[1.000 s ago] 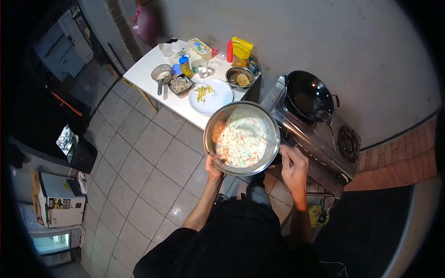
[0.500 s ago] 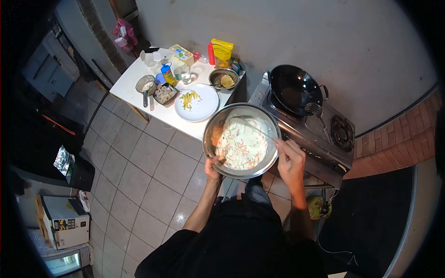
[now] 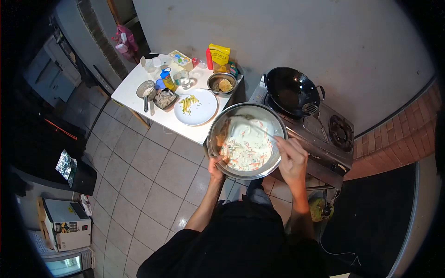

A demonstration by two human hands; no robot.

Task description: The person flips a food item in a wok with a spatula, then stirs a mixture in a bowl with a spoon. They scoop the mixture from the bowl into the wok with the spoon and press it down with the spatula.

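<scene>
A large steel bowl [image 3: 214, 127] is held up in front of my body, near the table corner and the stove. Inside it is a creamy white mixture [image 3: 248, 146] with orange and green shreds. My left hand [image 3: 216, 167] is closed on the rim at the bowl's lower left. Over the right rim, my right hand [image 3: 293, 157] is closed around a thin metal utensil [image 3: 268, 133]. The utensil's working end is down in the mixture, so its kind cannot be made out.
On the white table [image 3: 162, 124] are a white plate [image 3: 204, 113] with yellow-green strips, a small steel bowl [image 3: 214, 86], a saucepan [image 3: 145, 88], a dark dish [image 3: 165, 98], a bottle [image 3: 167, 79] and a yellow pouch [image 3: 219, 55]. A black wok [image 3: 292, 90] and a slotted spatula [image 3: 311, 110] are on the stove [image 3: 320, 143].
The bowl has shifted slightly to the right in view. My right hand and the utensil have moved within the bowl, and the mixture's surface looks different. My left hand still grips the rim.
</scene>
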